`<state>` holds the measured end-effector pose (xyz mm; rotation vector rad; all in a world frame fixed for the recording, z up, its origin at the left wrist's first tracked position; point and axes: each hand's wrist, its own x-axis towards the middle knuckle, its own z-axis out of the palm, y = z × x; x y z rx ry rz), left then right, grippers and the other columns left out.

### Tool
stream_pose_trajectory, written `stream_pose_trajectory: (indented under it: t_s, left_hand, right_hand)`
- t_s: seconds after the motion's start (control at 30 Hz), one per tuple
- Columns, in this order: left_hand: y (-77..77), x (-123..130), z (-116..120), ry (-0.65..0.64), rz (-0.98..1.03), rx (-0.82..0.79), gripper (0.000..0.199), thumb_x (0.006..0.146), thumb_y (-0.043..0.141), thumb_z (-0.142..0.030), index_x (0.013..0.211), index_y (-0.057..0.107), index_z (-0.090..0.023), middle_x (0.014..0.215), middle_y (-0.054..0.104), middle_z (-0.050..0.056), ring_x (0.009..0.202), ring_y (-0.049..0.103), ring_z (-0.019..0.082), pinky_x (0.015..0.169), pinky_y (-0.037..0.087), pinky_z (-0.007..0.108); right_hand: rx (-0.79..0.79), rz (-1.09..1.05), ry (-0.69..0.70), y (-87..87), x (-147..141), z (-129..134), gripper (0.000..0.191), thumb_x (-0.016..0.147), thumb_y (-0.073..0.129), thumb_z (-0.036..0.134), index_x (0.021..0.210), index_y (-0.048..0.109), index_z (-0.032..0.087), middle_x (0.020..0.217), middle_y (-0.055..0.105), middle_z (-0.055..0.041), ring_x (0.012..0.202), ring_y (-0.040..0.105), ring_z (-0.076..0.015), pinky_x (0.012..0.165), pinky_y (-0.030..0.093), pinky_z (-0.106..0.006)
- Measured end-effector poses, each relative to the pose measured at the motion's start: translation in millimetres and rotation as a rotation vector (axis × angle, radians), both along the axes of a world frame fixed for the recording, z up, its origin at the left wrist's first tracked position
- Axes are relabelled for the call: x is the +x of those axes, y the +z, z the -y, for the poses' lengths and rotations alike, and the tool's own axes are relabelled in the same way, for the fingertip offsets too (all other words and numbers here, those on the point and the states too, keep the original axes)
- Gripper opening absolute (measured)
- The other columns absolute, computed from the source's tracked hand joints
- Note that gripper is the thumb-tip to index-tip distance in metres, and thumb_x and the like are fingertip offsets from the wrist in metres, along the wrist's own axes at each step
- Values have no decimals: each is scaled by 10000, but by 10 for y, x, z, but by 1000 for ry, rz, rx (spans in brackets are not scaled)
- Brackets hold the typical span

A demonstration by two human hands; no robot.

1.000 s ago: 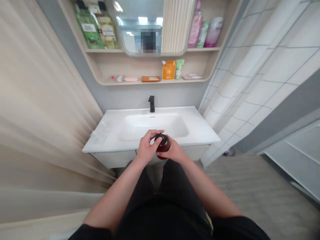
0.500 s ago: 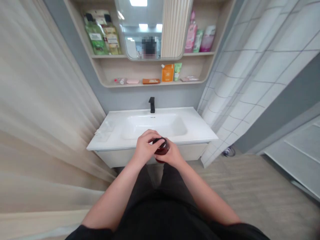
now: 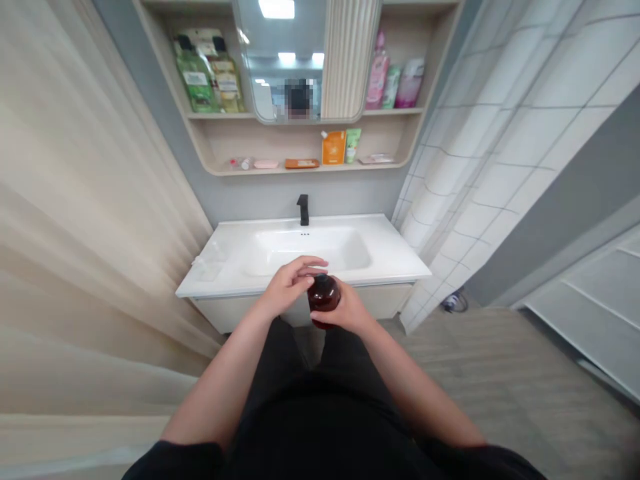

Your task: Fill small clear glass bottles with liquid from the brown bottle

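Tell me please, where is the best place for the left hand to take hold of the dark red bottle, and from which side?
Probably the dark top of the dark red bottle, coming from above and the left. The right hand already wraps the rounded body from the right, so the top stays free, and the left hand hovers open beside it.

The lower shelf [image 3: 215,172] holds an orange pouch [image 3: 333,148], a green tube [image 3: 353,145], a flat orange packet [image 3: 302,163] and a pink bar [image 3: 265,164].
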<state>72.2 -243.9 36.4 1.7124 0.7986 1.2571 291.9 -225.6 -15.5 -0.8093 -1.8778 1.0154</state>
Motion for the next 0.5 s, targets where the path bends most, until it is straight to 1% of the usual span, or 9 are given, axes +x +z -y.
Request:
stream_pose_trajectory:
  t_s: [0.1, 0.2, 0.23, 0.27, 0.33, 0.4, 0.43, 0.5]
  left_hand:
    - [-3, -12, 22, 61, -47, 17, 476, 908, 903, -406, 1337, 783, -238, 1395, 796, 145, 1304, 779, 324, 1165, 617, 486]
    - [10, -13, 57, -7, 31, 1, 432, 969, 841, -481, 1315, 795, -226, 1364, 804, 157, 1258, 798, 327, 1114, 648, 493]
    - [17, -5, 74, -22, 40, 10, 438, 964, 847, -491, 1309, 800, -226, 1363, 801, 159, 1256, 797, 327, 1105, 654, 492]
    - [22, 10, 93, -8, 27, 29, 444, 936, 879, -487, 1289, 810, -227, 1356, 800, 158, 1257, 793, 327, 1098, 659, 487]
    - [19, 55, 127, 99, -26, 59, 436, 862, 952, -448, 1222, 834, -231, 1295, 809, 142, 1239, 793, 316, 1080, 670, 471]
    - [-14, 104, 140, 199, -34, 29, 462, 807, 989, -408, 1204, 837, -228, 1189, 830, 120, 1189, 810, 305, 1076, 677, 475]
    - [-43, 122, 136, 220, -9, -6, 485, 797, 991, -401, 1219, 832, -223, 1137, 841, 112, 1153, 824, 302, 1076, 679, 487]
    - [-118, 138, 110, 217, 48, -75, 544, 778, 997, -392, 1258, 819, -208, 1083, 857, 111, 1099, 844, 306, 1084, 679, 514]
  right_hand:
    - [-7, -26, 21, 20, 13, 12, 717, 659, 1035, 488, 1261, 742, 229, 1182, 833, -62, 1064, 775, -326, 1004, 613, -466]
    - [20, -9, 19, 49, 28, 42, 688, 641, 1045, 466, 1216, 747, 232, 1142, 830, -53, 1035, 772, -319, 984, 614, -457]
    - [19, -4, 19, 58, 29, 56, 677, 646, 1042, 458, 1213, 746, 233, 1137, 831, -51, 1030, 772, -317, 975, 616, -453]
    - [13, -1, 22, 65, 26, 71, 665, 656, 1035, 448, 1214, 745, 234, 1136, 832, -51, 1030, 773, -315, 967, 618, -448]
    - [-3, 0, 21, 75, 14, 97, 661, 671, 1021, 430, 1237, 742, 233, 1152, 836, -56, 1041, 779, -317, 959, 622, -440]
    - [-5, 1, 14, 76, -1, 110, 681, 675, 1014, 424, 1268, 739, 232, 1176, 839, -63, 1057, 784, -321, 963, 625, -438]
    - [0, 6, 14, 73, -8, 111, 687, 674, 1016, 425, 1272, 739, 233, 1186, 839, -66, 1062, 785, -323, 969, 625, -441]
    - [10, 11, 31, 58, -16, 101, 684, 675, 1019, 433, 1269, 743, 239, 1205, 840, -65, 1069, 789, -328, 982, 626, -450]
